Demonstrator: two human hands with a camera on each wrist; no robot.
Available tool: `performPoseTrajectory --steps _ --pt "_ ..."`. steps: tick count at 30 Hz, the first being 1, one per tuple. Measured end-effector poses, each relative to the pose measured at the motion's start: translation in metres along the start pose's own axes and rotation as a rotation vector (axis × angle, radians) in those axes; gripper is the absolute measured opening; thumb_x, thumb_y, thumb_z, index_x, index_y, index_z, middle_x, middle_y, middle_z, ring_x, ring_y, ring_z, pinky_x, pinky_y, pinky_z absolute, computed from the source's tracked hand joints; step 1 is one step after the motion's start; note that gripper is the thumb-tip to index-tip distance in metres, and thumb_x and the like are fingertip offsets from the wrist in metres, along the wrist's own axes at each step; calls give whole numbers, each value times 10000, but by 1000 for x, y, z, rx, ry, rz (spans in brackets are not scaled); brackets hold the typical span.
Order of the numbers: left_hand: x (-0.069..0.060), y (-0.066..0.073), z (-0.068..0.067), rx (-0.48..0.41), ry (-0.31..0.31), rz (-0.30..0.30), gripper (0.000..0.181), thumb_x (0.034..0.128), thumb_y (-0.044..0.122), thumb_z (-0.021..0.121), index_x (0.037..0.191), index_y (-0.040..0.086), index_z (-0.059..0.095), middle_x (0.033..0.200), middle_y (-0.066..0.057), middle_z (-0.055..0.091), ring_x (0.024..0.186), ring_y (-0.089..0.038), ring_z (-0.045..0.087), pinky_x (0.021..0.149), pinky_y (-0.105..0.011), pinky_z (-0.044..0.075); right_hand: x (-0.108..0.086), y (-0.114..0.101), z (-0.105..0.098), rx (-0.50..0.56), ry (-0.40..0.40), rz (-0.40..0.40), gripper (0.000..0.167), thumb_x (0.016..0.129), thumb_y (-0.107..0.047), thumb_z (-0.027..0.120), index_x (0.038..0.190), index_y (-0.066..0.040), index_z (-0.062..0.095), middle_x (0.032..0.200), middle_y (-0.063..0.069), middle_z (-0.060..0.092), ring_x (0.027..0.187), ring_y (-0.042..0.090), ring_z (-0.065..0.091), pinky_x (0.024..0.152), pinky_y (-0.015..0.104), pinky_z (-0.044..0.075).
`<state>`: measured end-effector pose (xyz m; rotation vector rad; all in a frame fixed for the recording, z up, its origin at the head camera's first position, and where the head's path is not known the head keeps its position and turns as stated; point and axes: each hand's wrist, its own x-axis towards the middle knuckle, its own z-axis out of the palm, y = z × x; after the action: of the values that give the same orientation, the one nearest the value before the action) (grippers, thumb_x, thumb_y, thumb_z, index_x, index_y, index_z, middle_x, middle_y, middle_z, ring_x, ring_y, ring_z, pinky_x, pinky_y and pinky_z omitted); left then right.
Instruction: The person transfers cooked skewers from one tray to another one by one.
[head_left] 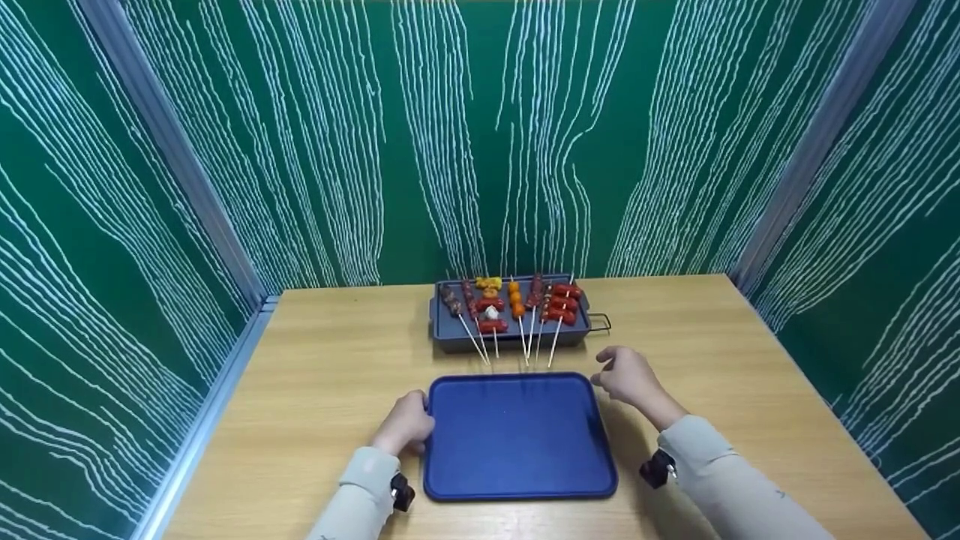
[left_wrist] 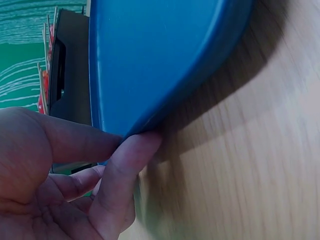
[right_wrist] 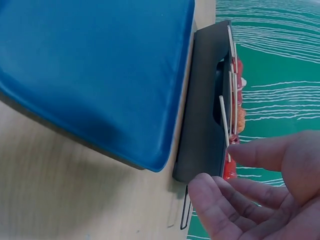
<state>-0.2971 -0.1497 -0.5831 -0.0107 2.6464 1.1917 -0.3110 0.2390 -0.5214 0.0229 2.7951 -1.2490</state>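
A blue rectangular tray lies on the table in front of the person, with nothing on it. The left hand pinches the tray's left rim between thumb and fingers, as the left wrist view shows at the tray edge. Off the tray's far right corner, the right hand hovers with thumb and fingers apart, holding nothing. Behind the tray stands a dark grey grill, bearing several skewers of meat, sausages and orange balls, their sticks pointing toward the person.
The wooden table runs back to a green wall with white wavy lines. A wire handle juts from the grill's right side. Metal posts stand at the corners. Each wrist carries a small black camera.
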Motion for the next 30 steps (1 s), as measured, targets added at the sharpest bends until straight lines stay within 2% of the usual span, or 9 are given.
performPoseTrajectory --steps 4,11,14,17,19,22,25,27,30 --pt "-1 0 1 -20 3 -8 136 875 -71 485 929 41 539 806 -118 584 429 -143 553 385 -284 536 2 -4 -2 -2 -7 -12 436 917 -6 732 1307 156 624 1092 302 732 765 337 755 606 309 639" --pt "3 -1 0 -26 4 -20 130 879 -69 484 923 43 534 811 -123 579 428 -141 550 383 -284 534 9 -13 -5 5 -4 -44 467 908 -16 744 1320 166 618 1078 292 732 691 200 697 613 303 626" --pt "6 -4 0 -44 3 -14 118 869 -68 488 898 36 534 800 -141 583 423 -163 569 382 -312 547 12 -16 -6 23 -6 -40 479 918 -18 742 1339 170 613 1086 287 725 724 204 701 620 293 625" --pt "18 -18 5 -51 -7 12 108 858 -53 471 869 48 508 781 -148 566 406 -180 581 362 -331 541 15 -19 -5 62 -5 -27 490 918 -17 744 1354 164 613 1062 249 724 762 207 702 620 269 619" --pt "19 -21 6 -60 -4 15 107 855 -54 478 865 50 503 780 -157 567 403 -197 594 361 -351 550 17 -20 -4 94 -2 -24 491 912 -9 744 1352 163 613 1027 219 726 756 193 696 614 257 612" --pt "18 -22 7 -62 2 14 106 858 -57 483 876 45 502 792 -167 569 417 -226 608 372 -374 560 19 -22 -3 131 3 -27 476 907 4 745 1336 163 613 984 180 728 744 143 677 620 252 616" --pt "11 -15 5 -71 16 11 106 858 -65 499 901 29 522 813 -183 586 433 -240 620 389 -388 576 21 -23 -1 165 12 -15 437 918 15 743 1317 146 623 991 160 719 776 129 685 633 239 625" --pt "17 -22 8 -56 13 35 99 863 -56 486 915 25 511 816 -189 574 430 -234 616 378 -372 562 22 -24 -1 185 17 -14 420 928 20 740 1310 145 619 1007 169 713 812 164 712 634 237 632" --pt "12 -16 6 -61 14 33 101 855 -56 492 910 23 521 816 -179 581 420 -203 607 378 -355 565 24 -25 0 221 21 -7 406 944 14 733 1313 138 617 1037 187 718 852 219 742 632 233 637"
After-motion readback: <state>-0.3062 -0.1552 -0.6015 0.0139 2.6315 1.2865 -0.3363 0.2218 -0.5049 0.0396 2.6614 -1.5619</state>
